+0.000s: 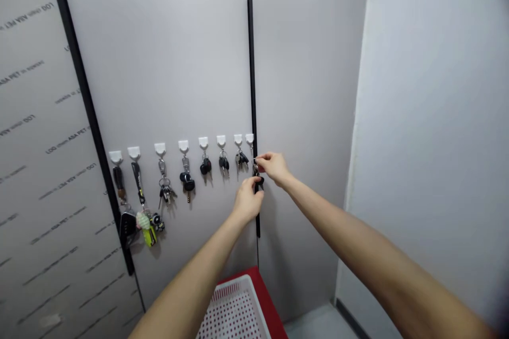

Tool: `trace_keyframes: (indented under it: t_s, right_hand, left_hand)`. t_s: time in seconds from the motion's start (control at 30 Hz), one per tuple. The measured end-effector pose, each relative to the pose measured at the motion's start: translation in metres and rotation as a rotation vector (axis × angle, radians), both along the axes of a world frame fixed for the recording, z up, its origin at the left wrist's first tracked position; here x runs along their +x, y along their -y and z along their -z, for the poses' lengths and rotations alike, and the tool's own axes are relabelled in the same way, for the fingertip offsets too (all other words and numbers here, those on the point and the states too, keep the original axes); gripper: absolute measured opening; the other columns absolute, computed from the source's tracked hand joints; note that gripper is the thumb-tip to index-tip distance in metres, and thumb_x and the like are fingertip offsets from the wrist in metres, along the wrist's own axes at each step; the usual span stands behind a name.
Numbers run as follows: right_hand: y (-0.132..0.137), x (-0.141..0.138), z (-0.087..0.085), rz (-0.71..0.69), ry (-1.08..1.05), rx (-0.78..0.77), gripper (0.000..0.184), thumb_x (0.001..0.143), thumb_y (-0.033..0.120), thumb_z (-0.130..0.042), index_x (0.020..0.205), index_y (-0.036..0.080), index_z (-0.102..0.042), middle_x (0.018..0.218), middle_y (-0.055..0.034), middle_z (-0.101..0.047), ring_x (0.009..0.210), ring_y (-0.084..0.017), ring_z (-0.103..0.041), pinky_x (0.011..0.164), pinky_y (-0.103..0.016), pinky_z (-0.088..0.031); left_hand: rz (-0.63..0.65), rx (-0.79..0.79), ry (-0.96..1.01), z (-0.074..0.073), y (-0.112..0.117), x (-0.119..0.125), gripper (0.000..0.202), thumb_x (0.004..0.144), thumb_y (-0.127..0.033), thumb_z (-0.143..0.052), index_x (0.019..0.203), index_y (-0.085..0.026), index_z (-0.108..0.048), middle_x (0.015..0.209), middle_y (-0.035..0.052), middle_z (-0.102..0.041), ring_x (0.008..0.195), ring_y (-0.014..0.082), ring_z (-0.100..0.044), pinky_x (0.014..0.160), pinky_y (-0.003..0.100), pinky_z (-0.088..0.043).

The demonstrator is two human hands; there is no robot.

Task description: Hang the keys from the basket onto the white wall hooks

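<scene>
Several white hooks [183, 145] run in a row across the grey cabinet door. Just below the rightmost hook [249, 139], both hands are at a bunch of keys [259, 181] with dark heads. My right hand [273, 167] pinches the upper part of the bunch, where a bit of red shows by the fingers. Lower and to the left, my left hand [249, 200] has its fingertips closed on the keys. Part of the bunch is hidden behind the fingers. Beside them, another key set [241, 159] hangs from the neighbouring hook.
More key bunches [166, 190] hang leftward, one with a lime-green tag [149, 234]. Long black handles [252, 63] edge the doors. Below, a white perforated basket [234, 310] rests on a red surface [270, 304]. A pale wall [429, 116] stands at right.
</scene>
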State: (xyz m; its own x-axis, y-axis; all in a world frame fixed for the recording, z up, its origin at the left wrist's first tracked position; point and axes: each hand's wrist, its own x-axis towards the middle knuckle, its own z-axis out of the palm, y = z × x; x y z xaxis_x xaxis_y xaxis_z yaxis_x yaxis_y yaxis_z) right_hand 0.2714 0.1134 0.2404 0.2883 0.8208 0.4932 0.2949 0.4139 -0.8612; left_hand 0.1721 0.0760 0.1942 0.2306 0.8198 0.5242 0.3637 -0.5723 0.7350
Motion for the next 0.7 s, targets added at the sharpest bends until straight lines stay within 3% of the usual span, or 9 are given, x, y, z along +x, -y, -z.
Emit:
trace_keyframes:
  t_s: [0.07, 0.17, 0.27, 0.4, 0.5, 0.57, 0.63, 0.7]
  right_hand:
    - [-0.011, 0.002, -0.016, 0.068, -0.001, 0.021, 0.008, 0.058, 0.014, -0.046, 0.062, 0.011, -0.052, 0.048, 0.0013, -0.05, 0.041, -0.005, -0.046, 0.044, -0.018, -0.042]
    - [-0.026, 0.003, -0.03, 0.143, 0.033, 0.005, 0.011, 0.059, 0.015, -0.045, 0.065, 0.011, -0.054, 0.051, -0.0007, -0.054, 0.043, -0.006, -0.049, 0.044, -0.018, -0.042]
    - [-0.039, 0.002, -0.033, 0.23, 0.126, -0.019, 0.013, 0.059, 0.016, -0.046, 0.065, 0.011, -0.056, 0.052, -0.0018, -0.056, 0.047, -0.008, -0.052, 0.048, -0.018, -0.041]
    - [-0.045, 0.004, -0.025, 0.323, 0.208, -0.059, 0.014, 0.058, 0.017, -0.046, 0.065, 0.011, -0.056, 0.053, -0.0031, -0.057, 0.052, -0.01, -0.054, 0.052, -0.019, -0.041]
    - [-0.033, 0.001, -0.005, 0.355, 0.205, -0.035, 0.02, 0.059, 0.02, -0.044, 0.073, 0.012, -0.056, 0.063, -0.0043, -0.058, 0.058, -0.011, -0.054, 0.056, -0.021, -0.04]
    - [-0.02, -0.009, 0.018, 0.367, 0.212, 0.008, 0.025, 0.06, 0.023, -0.042, 0.08, 0.013, -0.054, 0.068, -0.0037, -0.057, 0.06, -0.011, -0.052, 0.056, -0.021, -0.04]
    - [-0.005, -0.029, 0.046, 0.234, 0.257, -0.019, 0.03, 0.06, 0.022, -0.04, 0.086, 0.014, -0.051, 0.061, -0.0009, -0.054, 0.052, -0.009, -0.049, 0.049, -0.02, -0.038]
    - [0.013, -0.056, 0.071, -0.063, 0.334, -0.133, 0.038, 0.059, 0.018, -0.039, 0.096, 0.014, -0.046, 0.048, 0.0043, -0.046, 0.04, -0.006, -0.041, 0.041, -0.018, -0.034]
  left_hand:
    - [-0.021, 0.04, -0.011, -0.014, -0.003, 0.005, 0.034, 0.058, -0.011, -0.043, 0.091, -0.015, -0.048, 0.094, 0.0068, -0.051, 0.087, 0.0152, -0.045, 0.076, 0.028, -0.035]
    - [-0.054, 0.04, -0.025, -0.023, -0.004, 0.008, 0.034, 0.057, -0.011, -0.044, 0.09, -0.016, -0.05, 0.091, 0.0068, -0.052, 0.084, 0.0151, -0.046, 0.075, 0.028, -0.035]
    - [-0.077, -0.005, -0.019, -0.023, -0.002, 0.005, 0.032, 0.057, -0.011, -0.045, 0.088, -0.016, -0.051, 0.089, 0.0068, -0.053, 0.083, 0.0152, -0.046, 0.075, 0.028, -0.035]
    - [-0.058, -0.06, 0.016, -0.014, 0.001, -0.009, 0.032, 0.056, -0.01, -0.046, 0.087, -0.015, -0.051, 0.092, 0.007, -0.052, 0.084, 0.0149, -0.046, 0.073, 0.028, -0.035]
    - [-0.072, -0.112, 0.089, 0.005, 0.002, -0.031, 0.031, 0.056, -0.009, -0.046, 0.085, -0.014, -0.051, 0.09, 0.0067, -0.052, 0.079, 0.013, -0.047, 0.069, 0.025, -0.036]
    - [-0.118, -0.139, 0.18, 0.02, 0.002, -0.052, 0.028, 0.055, -0.009, -0.046, 0.083, -0.012, -0.05, 0.08, 0.0051, -0.053, 0.07, 0.01, -0.048, 0.065, 0.022, -0.037]
    - [-0.167, -0.171, 0.281, 0.035, 0.004, -0.077, 0.027, 0.056, -0.011, -0.046, 0.083, -0.011, -0.049, 0.063, 0.0, -0.05, 0.054, 0.0063, -0.044, 0.054, 0.019, -0.036]
    - [-0.191, -0.2, 0.365, 0.042, 0.009, -0.103, 0.033, 0.057, -0.014, -0.046, 0.09, -0.01, -0.045, 0.048, -0.0063, -0.041, 0.041, 0.0037, -0.035, 0.044, 0.016, -0.031]
